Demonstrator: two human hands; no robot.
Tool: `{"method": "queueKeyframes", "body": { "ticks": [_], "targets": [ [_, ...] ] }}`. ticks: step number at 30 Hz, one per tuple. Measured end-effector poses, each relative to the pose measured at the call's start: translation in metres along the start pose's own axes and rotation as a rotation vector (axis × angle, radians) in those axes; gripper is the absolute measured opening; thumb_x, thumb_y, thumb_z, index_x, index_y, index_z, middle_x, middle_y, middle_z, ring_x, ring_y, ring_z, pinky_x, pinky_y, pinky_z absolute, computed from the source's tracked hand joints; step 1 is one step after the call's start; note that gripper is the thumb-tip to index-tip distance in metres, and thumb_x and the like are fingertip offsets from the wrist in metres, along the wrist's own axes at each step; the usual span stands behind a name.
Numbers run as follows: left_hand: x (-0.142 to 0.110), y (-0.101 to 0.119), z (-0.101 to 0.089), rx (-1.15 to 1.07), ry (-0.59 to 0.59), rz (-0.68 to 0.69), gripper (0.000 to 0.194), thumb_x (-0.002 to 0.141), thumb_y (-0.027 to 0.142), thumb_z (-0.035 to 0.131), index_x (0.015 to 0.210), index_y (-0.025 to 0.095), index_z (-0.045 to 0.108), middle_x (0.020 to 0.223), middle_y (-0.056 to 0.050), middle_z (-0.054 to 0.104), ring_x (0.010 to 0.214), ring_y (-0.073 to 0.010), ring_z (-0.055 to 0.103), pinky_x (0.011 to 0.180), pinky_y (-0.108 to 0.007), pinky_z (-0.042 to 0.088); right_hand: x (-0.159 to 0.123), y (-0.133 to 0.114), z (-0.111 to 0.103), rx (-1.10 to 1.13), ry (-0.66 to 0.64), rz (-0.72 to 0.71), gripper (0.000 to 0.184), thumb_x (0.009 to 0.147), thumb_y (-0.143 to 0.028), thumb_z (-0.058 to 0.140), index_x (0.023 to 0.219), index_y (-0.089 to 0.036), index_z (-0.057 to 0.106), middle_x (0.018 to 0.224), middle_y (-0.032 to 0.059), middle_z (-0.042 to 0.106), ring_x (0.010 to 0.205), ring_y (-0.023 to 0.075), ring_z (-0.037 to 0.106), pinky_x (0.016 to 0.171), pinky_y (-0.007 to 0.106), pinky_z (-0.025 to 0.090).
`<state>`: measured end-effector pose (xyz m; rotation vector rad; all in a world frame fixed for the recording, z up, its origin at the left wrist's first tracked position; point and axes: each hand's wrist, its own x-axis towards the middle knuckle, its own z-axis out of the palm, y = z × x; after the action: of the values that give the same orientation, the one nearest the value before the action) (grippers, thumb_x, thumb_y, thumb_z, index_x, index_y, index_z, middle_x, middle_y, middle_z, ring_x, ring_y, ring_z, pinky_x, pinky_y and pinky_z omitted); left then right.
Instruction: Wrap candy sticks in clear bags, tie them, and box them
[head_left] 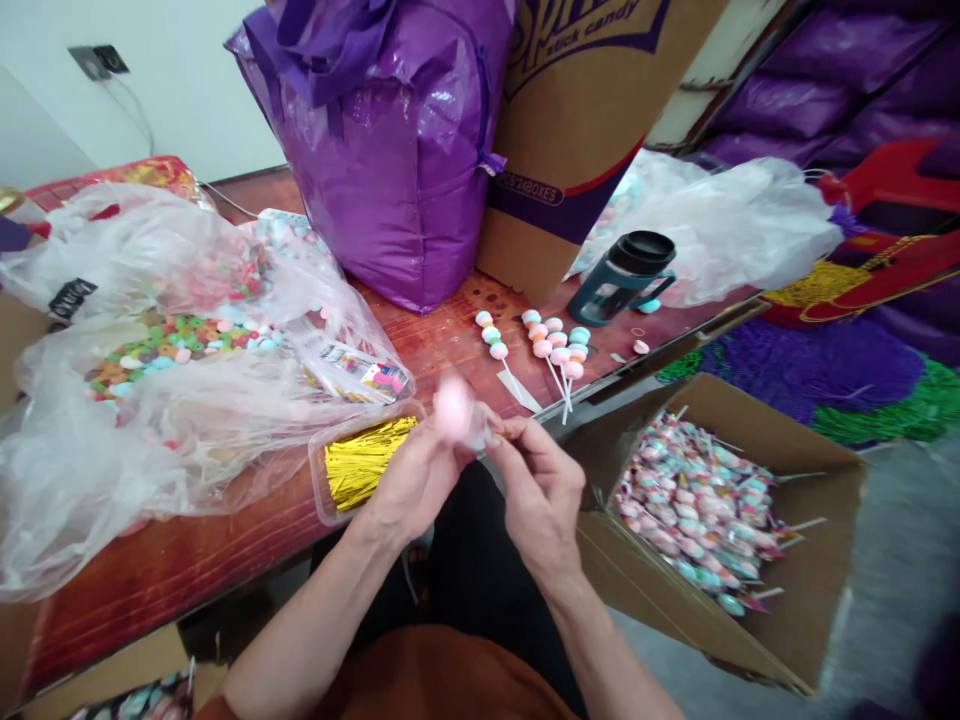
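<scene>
A pink candy (pixel 454 408), blurred by motion, is held near the table's front edge in my left hand (pixel 421 470), whose fingers are closed around it. What looks like a clear wrapper covers its lower end. My right hand (pixel 541 485) pinches at that end, touching my left fingertips; the detail between the fingers is too blurred to make out. Just left of my hands stands a clear tub of gold twist ties (pixel 364 465). Beyond them on the table lie a stick of stacked candies (pixel 491 335) and several more candy sticks (pixel 556 345) grouped together.
Left on the red-brown table (pixel 202 540) lies a clear plastic bag of loose candies (pixel 180 345). A purple bag (pixel 390 180), a carton (pixel 547 200) and a dark bottle (pixel 622 280) stand behind. Lower right, an open cardboard box (pixel 817 560) holds many wrapped candy sticks (pixel 697 510).
</scene>
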<state>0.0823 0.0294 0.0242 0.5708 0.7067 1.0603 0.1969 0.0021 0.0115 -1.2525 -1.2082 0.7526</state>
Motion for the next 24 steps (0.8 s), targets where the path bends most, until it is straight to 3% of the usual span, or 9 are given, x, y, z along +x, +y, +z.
{"method": "queueKeyframes", "body": {
  "ticks": [4,7,9,12,15,18,21,24],
  "targets": [
    [-0.008,0.001,0.004,0.332,0.077,0.179,0.054,0.085,0.065,0.060,0.065,0.017,0.072,0.098,-0.008,0.065,0.095,-0.0199,0.059,0.090,-0.030,0.046,0.006,-0.012,-0.012,-0.087,0.061,-0.080,0.012,0.092,-0.022,0.062,0.080,-0.019,0.064,0.072,-0.0033,0.062,0.064,0.0109,0.055,0.063,0.022,0.045],
    [-0.008,-0.006,0.005,0.419,0.148,0.148,0.050,0.083,0.064,0.064,0.065,0.018,0.071,0.083,-0.006,0.064,0.086,-0.0189,0.057,0.087,-0.032,0.045,0.003,-0.012,-0.014,-0.158,0.070,-0.216,0.008,0.091,-0.018,0.064,0.084,-0.020,0.067,0.077,-0.0026,0.063,0.069,0.0113,0.057,0.067,0.023,0.046],
    [-0.007,-0.009,0.007,0.398,0.129,0.109,0.047,0.081,0.062,0.068,0.067,0.017,0.072,0.079,-0.005,0.065,0.082,-0.0179,0.056,0.084,-0.032,0.045,-0.001,-0.009,-0.015,-0.143,0.099,-0.229,0.007,0.090,-0.017,0.065,0.085,-0.020,0.069,0.078,-0.0019,0.065,0.071,0.0119,0.059,0.068,0.023,0.047],
    [-0.006,-0.011,0.013,0.274,0.012,0.028,0.037,0.079,0.052,0.075,0.076,0.015,0.076,0.077,-0.005,0.067,0.080,-0.0161,0.058,0.081,-0.030,0.046,-0.011,-0.002,-0.018,-0.035,0.127,-0.077,0.011,0.093,-0.024,0.064,0.089,-0.020,0.073,0.080,0.0005,0.068,0.073,0.0141,0.062,0.068,0.025,0.049],
    [-0.007,-0.017,0.020,0.168,0.032,0.006,0.033,0.072,0.043,0.082,0.085,0.014,0.076,0.076,-0.004,0.068,0.067,-0.0133,0.057,0.065,-0.027,0.046,-0.025,0.007,-0.020,0.069,0.088,0.125,0.021,0.094,-0.034,0.062,0.096,-0.019,0.076,0.076,0.0015,0.068,0.068,0.0147,0.061,0.066,0.027,0.050],
    [-0.003,-0.023,0.021,0.342,0.061,0.034,0.029,0.072,0.042,0.081,0.077,0.014,0.072,0.060,0.000,0.062,0.053,-0.0117,0.052,0.054,-0.027,0.043,-0.038,0.019,-0.020,0.140,0.051,0.253,0.022,0.090,-0.038,0.068,0.088,-0.017,0.075,0.066,-0.0006,0.061,0.059,0.0113,0.054,0.057,0.024,0.045],
    [0.010,-0.007,0.002,0.716,-0.018,0.171,0.018,0.077,0.033,0.075,0.075,0.015,0.073,0.073,-0.004,0.071,0.071,-0.0164,0.063,0.071,-0.029,0.049,-0.039,0.041,-0.034,0.303,0.190,0.346,0.024,0.084,-0.041,0.074,0.083,-0.016,0.073,0.064,-0.0019,0.055,0.055,0.0085,0.046,0.050,0.022,0.037],
    [0.035,0.034,-0.041,1.006,0.202,0.377,0.018,0.087,0.028,0.060,0.084,0.016,0.073,0.087,-0.006,0.074,0.083,-0.0184,0.065,0.081,-0.029,0.048,-0.024,0.079,-0.080,0.449,0.449,0.415,0.026,0.069,-0.036,0.084,0.078,-0.017,0.069,0.068,-0.0026,0.055,0.054,0.0066,0.042,0.050,0.022,0.040]
  ]
}}
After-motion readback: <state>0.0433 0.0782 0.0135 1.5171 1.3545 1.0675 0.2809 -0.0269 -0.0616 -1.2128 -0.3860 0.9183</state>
